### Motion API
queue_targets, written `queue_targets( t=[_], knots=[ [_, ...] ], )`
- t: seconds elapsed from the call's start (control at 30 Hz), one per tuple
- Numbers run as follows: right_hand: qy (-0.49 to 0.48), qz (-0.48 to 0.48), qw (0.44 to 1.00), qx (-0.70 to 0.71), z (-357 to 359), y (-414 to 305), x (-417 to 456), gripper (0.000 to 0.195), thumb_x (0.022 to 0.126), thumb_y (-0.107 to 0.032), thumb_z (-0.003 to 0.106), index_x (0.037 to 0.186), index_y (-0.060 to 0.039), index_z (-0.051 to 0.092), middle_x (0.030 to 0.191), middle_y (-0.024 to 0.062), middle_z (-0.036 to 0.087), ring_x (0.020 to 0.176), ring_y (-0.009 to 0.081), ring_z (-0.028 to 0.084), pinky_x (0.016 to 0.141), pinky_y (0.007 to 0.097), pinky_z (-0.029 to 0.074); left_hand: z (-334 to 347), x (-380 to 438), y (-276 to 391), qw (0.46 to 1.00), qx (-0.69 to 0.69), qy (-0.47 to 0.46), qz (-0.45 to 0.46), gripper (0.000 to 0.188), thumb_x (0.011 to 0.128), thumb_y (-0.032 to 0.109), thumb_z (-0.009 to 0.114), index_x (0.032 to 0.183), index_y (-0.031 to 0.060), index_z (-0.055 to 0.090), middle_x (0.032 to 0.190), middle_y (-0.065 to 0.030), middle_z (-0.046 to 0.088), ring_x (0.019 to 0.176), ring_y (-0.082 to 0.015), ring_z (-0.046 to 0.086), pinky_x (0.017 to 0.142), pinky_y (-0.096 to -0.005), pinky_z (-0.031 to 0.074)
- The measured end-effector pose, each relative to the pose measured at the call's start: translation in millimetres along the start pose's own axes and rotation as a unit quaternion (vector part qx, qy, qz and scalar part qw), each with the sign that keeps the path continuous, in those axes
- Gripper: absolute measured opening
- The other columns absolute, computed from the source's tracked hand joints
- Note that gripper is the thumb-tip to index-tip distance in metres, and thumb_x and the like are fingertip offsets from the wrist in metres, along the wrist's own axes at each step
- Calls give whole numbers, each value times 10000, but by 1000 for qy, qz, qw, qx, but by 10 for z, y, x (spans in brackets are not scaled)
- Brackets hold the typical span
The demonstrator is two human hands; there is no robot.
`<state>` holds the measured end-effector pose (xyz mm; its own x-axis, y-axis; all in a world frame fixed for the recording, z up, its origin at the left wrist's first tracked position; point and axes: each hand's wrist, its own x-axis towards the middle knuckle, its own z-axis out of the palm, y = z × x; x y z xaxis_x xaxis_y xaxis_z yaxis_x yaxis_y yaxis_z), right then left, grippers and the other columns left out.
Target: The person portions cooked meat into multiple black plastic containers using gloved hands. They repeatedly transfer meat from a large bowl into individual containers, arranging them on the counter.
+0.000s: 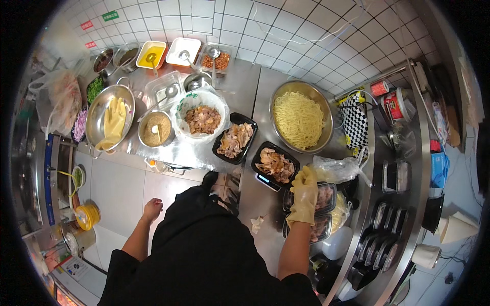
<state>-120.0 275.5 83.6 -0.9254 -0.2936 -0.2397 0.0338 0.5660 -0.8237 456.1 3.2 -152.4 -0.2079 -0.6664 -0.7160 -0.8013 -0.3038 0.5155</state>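
My right hand [303, 197], in a yellow rubber glove, is at the right rim of a black plastic tray [276, 164] of cut meat. That tray rests on a digital scale [268, 182] with a lit display. Whether the gloved fingers grip the rim is hard to see. My bare left hand [153, 209] hangs low over the floor, loosely curled, with nothing visible in it. A second black tray of meat [235, 138] stands beside a bag-lined tub of chopped meat [202, 119]. Lidded meat containers [320, 227] lie beneath and beside my right forearm.
A steel bowl of noodles [300, 120] stands near the tiled wall. Leftward are a pot of tan granules [156, 129] with a scoop and a two-handled pan [128, 101] holding another glove. Sauce tubs [151, 54] line the back. Shelving [400, 214] bounds the right side.
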Motion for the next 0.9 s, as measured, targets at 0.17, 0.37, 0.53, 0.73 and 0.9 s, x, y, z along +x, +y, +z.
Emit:
queue_targets(
  t=[0.17, 0.37, 0.53, 0.73, 0.9],
  knots=[
    [-78, -289, 922, -247, 108, -33, 103, 582, 923, -36, 760, 1489, -31, 624, 1385, 232, 698, 1310, 425, 653, 1135, 455, 518, -80, 50, 55, 999, 3, -4, 37, 359, 968, 218, 709, 1253, 1, 738, 1023, -131, 798, 824, -212, 778, 801, -366, 623],
    [-183, -236, 861, -412, 505, -366, 188, 697, 940, -84, 738, 1590, -214, 523, 1416, 163, 636, 1291, 429, 642, 1011, 504, 578, -226, -81, 106, 1000, 29, 6, 9, 365, 960, 208, 708, 1252, -10, 738, 1020, -142, 803, 825, -215, 785, 793, -362, 628],
    [-130, -211, 946, -208, 728, 113, 501, 400, 907, 57, 690, 1286, -55, 753, 1084, 167, 752, 1050, 313, 733, 936, 411, 585, -313, -136, -52, 1000, 4, 21, -17, 363, 952, 181, 691, 1248, -26, 734, 1045, -150, 809, 828, -218, 791, 784, -368, 631],
    [-115, -197, 970, -84, 444, 72, 518, 285, 931, 43, 695, 1197, -2, 785, 1095, 125, 794, 980, 241, 750, 885, 368, 596, -173, -244, -138, 1000, 6, 20, -13, 352, 949, 186, 699, 1222, -33, 739, 1009, -152, 811, 795, -216, 789, 773, -368, 630],
    [-145, 38, 964, 221, 232, 400, 631, 254, 1001, -9, 706, 1230, -72, 796, 1078, 17, 782, 880, 143, 759, 748, 296, 647, -74, -146, -74, 1000, 16, 2, 3, 349, 950, 196, 705, 1210, -33, 743, 999, -160, 812, 785, -217, 789, 768, -367, 630]
  ],
)
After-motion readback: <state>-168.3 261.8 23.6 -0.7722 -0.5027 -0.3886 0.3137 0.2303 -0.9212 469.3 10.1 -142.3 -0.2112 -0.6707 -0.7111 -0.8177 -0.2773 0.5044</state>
